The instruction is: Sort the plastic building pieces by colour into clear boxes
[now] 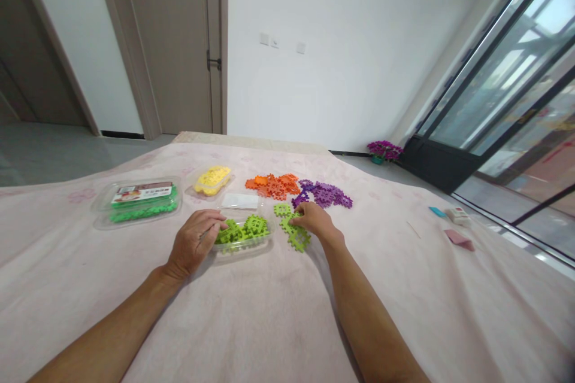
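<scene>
A clear plastic tray [265, 240] holding several light green puzzle-like pieces [245, 230] sits in the middle of the pink cloth. My left hand [194, 242] rests against the tray's left side, fingers curled over its rim and touching the green pieces. My right hand [314, 219] lies just right of the tray, fingers bent down and pinching into a small loose pile of light green pieces [293, 228] on the cloth. What exactly each hand grips is partly hidden by the fingers.
Behind lie orange pieces [274, 185], purple pieces [326, 194], a tray of yellow pieces [212, 180], a lidded box of dark green pieces [140, 201] and a white card [239, 200]. Small items [456, 224] lie at the right. A door and window wall stand beyond.
</scene>
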A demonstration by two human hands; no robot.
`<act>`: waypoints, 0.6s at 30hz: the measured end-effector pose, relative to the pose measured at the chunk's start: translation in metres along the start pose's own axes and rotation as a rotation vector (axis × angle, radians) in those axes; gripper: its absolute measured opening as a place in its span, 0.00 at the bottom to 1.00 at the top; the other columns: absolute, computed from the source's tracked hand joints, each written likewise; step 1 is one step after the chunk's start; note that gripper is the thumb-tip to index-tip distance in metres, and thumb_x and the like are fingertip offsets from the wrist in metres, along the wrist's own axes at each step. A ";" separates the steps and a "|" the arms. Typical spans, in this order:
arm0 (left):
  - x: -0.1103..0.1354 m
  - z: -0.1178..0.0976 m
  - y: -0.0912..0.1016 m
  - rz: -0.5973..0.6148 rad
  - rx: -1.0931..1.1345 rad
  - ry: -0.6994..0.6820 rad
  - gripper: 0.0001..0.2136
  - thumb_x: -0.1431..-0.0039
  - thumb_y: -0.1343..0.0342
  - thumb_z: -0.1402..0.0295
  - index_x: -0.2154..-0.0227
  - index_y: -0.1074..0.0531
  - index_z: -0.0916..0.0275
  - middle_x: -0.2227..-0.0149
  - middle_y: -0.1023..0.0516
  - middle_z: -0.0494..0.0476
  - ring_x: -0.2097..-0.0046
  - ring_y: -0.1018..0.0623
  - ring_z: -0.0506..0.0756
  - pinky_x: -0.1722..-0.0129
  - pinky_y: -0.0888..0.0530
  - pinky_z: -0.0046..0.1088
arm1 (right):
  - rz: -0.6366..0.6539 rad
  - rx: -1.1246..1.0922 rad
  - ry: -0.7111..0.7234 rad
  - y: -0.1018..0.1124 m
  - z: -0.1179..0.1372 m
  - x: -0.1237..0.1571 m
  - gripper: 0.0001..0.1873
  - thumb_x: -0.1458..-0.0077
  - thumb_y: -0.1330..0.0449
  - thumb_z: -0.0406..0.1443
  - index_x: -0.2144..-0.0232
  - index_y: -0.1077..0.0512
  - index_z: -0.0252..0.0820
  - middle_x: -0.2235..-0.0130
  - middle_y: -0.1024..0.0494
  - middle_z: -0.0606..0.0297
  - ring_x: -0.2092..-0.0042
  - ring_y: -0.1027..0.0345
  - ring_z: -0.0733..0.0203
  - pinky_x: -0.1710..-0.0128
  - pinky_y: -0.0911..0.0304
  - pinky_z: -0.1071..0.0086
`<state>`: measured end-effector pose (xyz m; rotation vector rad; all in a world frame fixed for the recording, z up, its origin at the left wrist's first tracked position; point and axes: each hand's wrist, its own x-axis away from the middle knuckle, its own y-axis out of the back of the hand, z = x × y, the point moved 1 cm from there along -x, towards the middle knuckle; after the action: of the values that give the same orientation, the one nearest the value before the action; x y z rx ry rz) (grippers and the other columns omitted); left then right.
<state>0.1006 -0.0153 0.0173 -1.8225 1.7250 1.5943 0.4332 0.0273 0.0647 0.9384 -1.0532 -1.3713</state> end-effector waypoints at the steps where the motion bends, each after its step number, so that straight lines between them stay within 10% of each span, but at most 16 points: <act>1: 0.000 0.000 0.000 -0.002 -0.001 0.004 0.12 0.34 0.52 0.70 0.65 0.22 0.59 0.58 0.19 0.59 0.50 0.24 0.57 0.46 0.28 0.40 | -0.004 -0.016 0.002 0.000 -0.001 0.000 0.21 0.55 0.29 0.45 0.58 0.22 0.46 0.55 0.20 0.63 0.55 0.28 0.57 0.64 0.42 0.71; 10: -0.002 0.000 0.001 0.023 0.003 0.000 0.13 0.35 0.52 0.69 0.66 0.21 0.58 0.61 0.18 0.56 0.49 0.24 0.57 0.46 0.28 0.39 | -0.245 -0.519 0.078 0.003 0.003 -0.007 0.11 0.48 0.39 0.39 0.64 0.24 0.39 0.70 0.23 0.66 0.69 0.29 0.63 0.68 0.35 0.71; 18: -0.002 -0.001 0.001 0.039 0.010 -0.004 0.14 0.35 0.52 0.68 0.70 0.21 0.58 0.63 0.17 0.55 0.51 0.22 0.58 0.47 0.27 0.41 | -0.027 -1.021 0.208 -0.009 0.058 0.013 0.20 0.47 0.39 0.43 0.54 0.26 0.39 0.60 0.21 0.60 0.62 0.26 0.59 0.68 0.28 0.68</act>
<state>0.1014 -0.0153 0.0197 -1.7908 1.7748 1.5994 0.3738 0.0183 0.0728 0.3048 -0.0960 -1.5273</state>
